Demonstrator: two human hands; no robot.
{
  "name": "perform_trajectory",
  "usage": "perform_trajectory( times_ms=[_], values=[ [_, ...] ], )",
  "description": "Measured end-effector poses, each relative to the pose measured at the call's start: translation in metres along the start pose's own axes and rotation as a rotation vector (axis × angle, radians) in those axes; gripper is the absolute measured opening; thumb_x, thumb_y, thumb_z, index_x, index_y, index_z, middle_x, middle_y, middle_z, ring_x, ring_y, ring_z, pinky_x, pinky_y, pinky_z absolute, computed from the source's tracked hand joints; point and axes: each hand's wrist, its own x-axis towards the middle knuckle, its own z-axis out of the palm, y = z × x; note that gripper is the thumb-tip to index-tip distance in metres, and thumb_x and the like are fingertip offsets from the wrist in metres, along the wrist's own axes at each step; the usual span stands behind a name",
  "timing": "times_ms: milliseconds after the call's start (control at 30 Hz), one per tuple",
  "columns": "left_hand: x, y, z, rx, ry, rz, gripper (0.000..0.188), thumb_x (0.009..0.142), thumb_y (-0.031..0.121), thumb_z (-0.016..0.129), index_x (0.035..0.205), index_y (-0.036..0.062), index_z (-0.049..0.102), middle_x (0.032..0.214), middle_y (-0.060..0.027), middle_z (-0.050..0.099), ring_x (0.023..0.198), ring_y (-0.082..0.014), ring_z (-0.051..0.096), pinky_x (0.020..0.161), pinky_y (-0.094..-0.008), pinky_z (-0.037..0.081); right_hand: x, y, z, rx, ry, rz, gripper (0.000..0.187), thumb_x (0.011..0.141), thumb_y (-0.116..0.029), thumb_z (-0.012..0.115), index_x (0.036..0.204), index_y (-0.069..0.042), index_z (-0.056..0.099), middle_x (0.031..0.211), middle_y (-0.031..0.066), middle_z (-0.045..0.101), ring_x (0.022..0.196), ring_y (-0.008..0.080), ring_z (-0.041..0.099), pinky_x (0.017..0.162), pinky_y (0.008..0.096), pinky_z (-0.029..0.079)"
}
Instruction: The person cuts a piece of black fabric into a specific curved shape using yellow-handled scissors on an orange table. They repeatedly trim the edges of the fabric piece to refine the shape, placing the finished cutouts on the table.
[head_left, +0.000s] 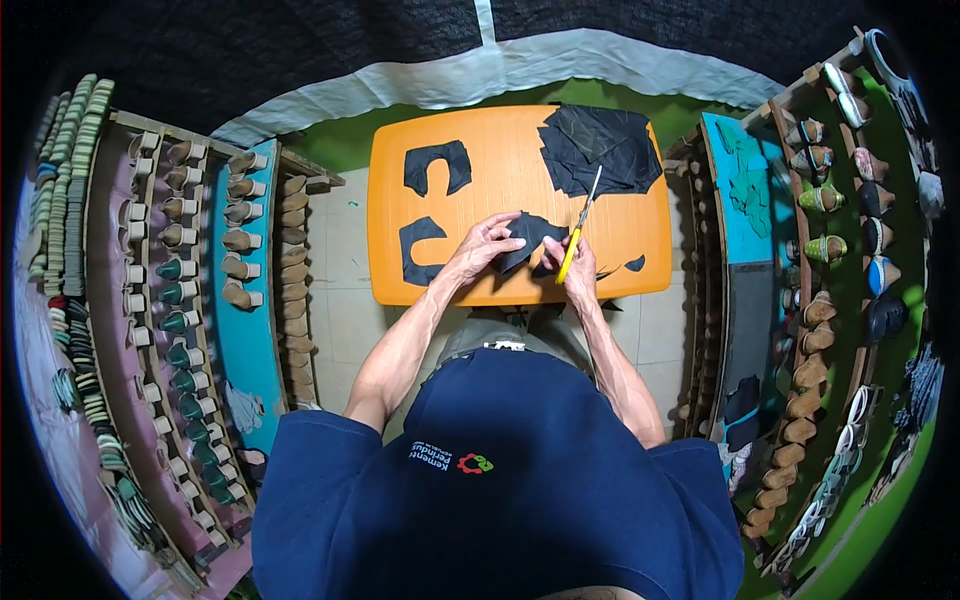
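Observation:
My left hand (484, 250) pinches the left side of a black piece of fabric (524, 234) above the near middle of the orange table (500, 190). My right hand (578, 272) closes round a pair of scissors (578, 235) with yellow handles, its fingers near the same fabric's right side. The blades point away from me toward the far right, clear of the held piece. Whether the right fingertips also grip the fabric I cannot tell. Two U-shaped black cut pieces, a far one (416, 170) and a near one (412, 243), lie flat on the table's left side.
A pile of black fabric sheets (600, 145) covers the table's far right corner. A small black scrap (635, 264) lies near the right front edge. Racks of shoe forms and shoes stand at left (180, 240) and right (820, 300). A dark curtain (400, 40) hangs behind.

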Motion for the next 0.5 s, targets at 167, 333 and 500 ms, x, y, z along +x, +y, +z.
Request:
perform_trajectory(
  times_ms=[167, 333, 500],
  values=[
    [0.005, 0.056, -0.003, 0.018, 0.092, 0.194, 0.041, 0.083, 0.006, 0.079, 0.116, 0.009, 0.056, 0.093, -0.0019, 0.068, 0.087, -0.0083, 0.065, 0.076, -0.0203, 0.049, -0.033, -0.036, -0.003, -0.435, -0.135, 0.063, 0.037, 0.094, -0.042, 0.069, 0.095, -0.006, 0.059, 0.068, -0.0013, 0.054, 0.055, 0.008, 0.051, 0.052, 0.025, 0.042],
    [0.017, 0.105, -0.014, 0.114, 0.067, 0.328, 0.016, 0.084, 0.004, 0.077, 0.097, 0.0041, 0.068, 0.093, -0.0043, 0.072, 0.085, -0.0094, 0.068, 0.08, -0.0221, 0.053, -0.051, -0.038, 0.002, -0.661, -0.351, -0.031, 0.044, 0.099, -0.047, 0.06, 0.106, -0.004, 0.061, 0.08, 0.0071, 0.061, 0.071, 0.0163, 0.062, 0.066, 0.0326, 0.051],
    [0.006, 0.136, -0.003, 0.233, 0.111, 0.288, 0.025, 0.081, 0.015, 0.081, 0.102, 0.0032, 0.077, 0.083, -0.0003, 0.072, 0.07, -0.0044, 0.061, 0.064, -0.0186, 0.045, -0.052, -0.048, 0.021, -0.573, -0.366, -0.083, 0.047, 0.098, -0.051, 0.059, 0.102, -0.004, 0.06, 0.076, 0.0065, 0.062, 0.069, 0.0145, 0.064, 0.063, 0.0316, 0.051]
  ],
)
